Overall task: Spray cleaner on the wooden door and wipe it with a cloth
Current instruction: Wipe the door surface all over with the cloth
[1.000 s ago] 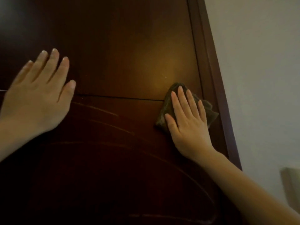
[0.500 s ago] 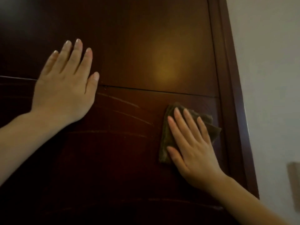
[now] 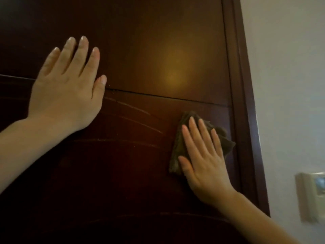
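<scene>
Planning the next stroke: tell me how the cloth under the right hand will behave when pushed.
The cloth looks floppy: its edges bunch and crease beside the right hand. It probably slides easily on the glossy door, yet may crumple unevenly.

Single head-worn wide-angle view, close against the wooden door (image 3: 158, 50).
Faced the door nearly square-on with a slight tilt; sat near enough to fill most of the frame with dark panel, catching the left hand (image 3: 68, 95) at left, the right hand (image 3: 204, 161) lower right, and pale wall (image 3: 284, 85) along the right side.
</scene>
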### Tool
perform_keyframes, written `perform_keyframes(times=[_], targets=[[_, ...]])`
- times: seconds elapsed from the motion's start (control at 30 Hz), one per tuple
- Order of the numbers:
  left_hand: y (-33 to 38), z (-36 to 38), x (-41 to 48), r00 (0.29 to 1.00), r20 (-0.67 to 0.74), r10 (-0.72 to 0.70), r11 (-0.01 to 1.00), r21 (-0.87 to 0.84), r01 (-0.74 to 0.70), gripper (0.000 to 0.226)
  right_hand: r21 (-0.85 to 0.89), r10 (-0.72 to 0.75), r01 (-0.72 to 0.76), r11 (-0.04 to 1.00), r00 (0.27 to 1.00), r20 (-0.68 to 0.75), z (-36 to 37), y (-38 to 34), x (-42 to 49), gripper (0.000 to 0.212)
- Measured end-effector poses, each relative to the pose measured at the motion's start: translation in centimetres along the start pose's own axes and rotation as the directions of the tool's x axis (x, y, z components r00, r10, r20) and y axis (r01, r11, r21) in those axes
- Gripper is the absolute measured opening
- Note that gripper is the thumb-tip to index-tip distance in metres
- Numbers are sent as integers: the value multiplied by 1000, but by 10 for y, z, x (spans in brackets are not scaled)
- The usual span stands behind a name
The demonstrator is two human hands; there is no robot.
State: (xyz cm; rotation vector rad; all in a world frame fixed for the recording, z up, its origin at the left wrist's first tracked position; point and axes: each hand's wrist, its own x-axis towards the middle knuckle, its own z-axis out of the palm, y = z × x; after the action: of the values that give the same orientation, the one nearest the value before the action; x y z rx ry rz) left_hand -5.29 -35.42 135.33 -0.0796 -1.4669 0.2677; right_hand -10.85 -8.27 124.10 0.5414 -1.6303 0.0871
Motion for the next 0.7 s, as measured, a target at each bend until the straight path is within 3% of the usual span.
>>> perform_keyframes(times=[0.13, 0.23, 0.33, 0.4, 0.5, 0.63, 0.7], targets=[[4, -8, 2, 998, 69, -14, 1000, -1, 14, 66, -2, -189, 189, 982, 981, 53, 1, -12, 12, 58], [-3, -13, 2, 996, 89, 30, 1000, -7, -29, 68, 22, -61, 60, 998, 998, 35, -6, -7, 60, 64], [-26, -20, 2, 979, 117, 168, 986, -6, -168, 68, 44, 124, -125, 991, 992, 21, -6, -18, 84, 67], [-33, -22, -2, 973, 125, 196, 981, -29, -194, 65, 46, 133, -132, 990, 991, -29, -3, -34, 79, 67], [-29, -21, -6, 979, 98, 179, 984, -34, -177, 63, 34, 12, -10, 999, 997, -70, 3, -58, 56, 63], [-29, -22, -9, 981, 94, 170, 985, -8, -170, 61, -7, -200, 200, 980, 980, -15, 2, -52, 64, 61], [-29, -22, -9, 981, 91, 172, 985, -15, -171, 60, 0, -175, 175, 985, 984, -19, -2, -40, 87, 62]])
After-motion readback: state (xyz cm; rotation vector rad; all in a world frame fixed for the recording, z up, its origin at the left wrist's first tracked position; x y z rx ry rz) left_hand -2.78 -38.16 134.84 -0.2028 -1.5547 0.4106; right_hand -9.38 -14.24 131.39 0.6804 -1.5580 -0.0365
